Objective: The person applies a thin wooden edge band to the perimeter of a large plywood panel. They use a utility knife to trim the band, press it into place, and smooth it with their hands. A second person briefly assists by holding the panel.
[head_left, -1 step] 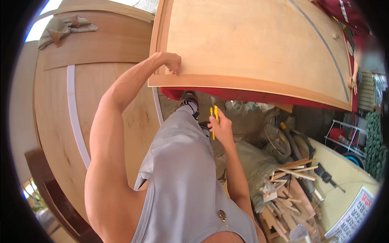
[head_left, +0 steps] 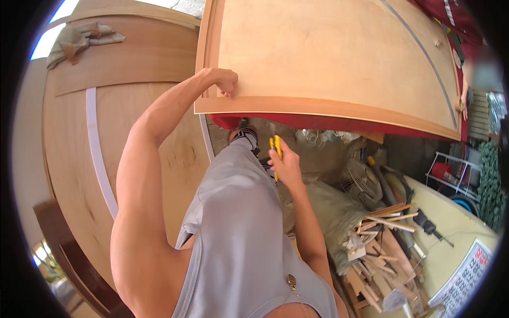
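A large pale wooden panel [head_left: 328,53] with a raised wood border [head_left: 297,104] lies in front of me over something red. My left hand [head_left: 227,82] rests at its near left corner, fingers curled down against the surface inside the border. Whatever those fingers may pinch is hidden. Below the panel's near edge, my right hand [head_left: 286,163] is closed around a yellow utility knife [head_left: 277,143]. The knife points up toward the panel, and its blade end is blurred. A thin grey strip [head_left: 419,47] runs along the panel's right part.
Another person's hand [head_left: 465,106] is at the panel's right end. Wooden boards [head_left: 154,116] with a crumpled cloth [head_left: 79,42] stretch along my left. At right are a fan [head_left: 362,183], wood offcuts [head_left: 384,254], a black power tool [head_left: 428,225] and a white wire rack [head_left: 456,177].
My right hand has shifted slightly left and up with the utility knife. The left hand keeps its place on the panel.
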`<state>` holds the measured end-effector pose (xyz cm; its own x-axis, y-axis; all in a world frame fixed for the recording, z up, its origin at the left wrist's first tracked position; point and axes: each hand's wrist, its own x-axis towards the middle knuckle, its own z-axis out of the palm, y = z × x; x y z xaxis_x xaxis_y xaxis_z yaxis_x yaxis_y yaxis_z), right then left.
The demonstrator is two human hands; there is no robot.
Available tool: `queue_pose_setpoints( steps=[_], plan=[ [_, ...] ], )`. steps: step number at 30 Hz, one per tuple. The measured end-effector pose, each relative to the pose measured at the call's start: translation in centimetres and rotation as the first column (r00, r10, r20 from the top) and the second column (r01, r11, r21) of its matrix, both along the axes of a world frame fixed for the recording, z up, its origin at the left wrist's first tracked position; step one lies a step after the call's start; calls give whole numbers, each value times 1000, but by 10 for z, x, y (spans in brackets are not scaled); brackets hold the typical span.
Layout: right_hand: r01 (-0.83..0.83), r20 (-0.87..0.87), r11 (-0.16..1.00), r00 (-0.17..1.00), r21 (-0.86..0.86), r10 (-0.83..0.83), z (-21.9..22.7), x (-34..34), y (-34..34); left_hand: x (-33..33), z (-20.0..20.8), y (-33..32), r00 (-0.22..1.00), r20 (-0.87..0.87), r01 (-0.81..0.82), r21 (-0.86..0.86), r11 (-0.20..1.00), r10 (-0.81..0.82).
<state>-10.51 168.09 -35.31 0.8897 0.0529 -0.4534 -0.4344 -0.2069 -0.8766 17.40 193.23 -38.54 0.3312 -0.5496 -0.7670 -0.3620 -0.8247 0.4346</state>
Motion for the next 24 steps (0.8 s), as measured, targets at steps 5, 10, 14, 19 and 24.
queue_pose_setpoints(
  steps=[5,10,14,19,24],
  plan=[
    [-56,343,981,932,-184,118,-11,33,109,15,0,-9,974,-73,210,-86,974,-217],
    [47,143,987,989,-152,-25,-15,68,207,24,2,-1,961,24,274,-221,936,-276],
    [93,156,943,987,-318,-44,-27,75,244,24,6,2,940,38,339,-250,907,-340],
    [70,119,890,993,-451,-18,-28,85,258,28,-19,4,945,75,324,-353,878,-319],
    [-4,64,836,997,-549,46,-12,90,261,27,-19,3,919,153,395,-337,854,-365]
  ],
)
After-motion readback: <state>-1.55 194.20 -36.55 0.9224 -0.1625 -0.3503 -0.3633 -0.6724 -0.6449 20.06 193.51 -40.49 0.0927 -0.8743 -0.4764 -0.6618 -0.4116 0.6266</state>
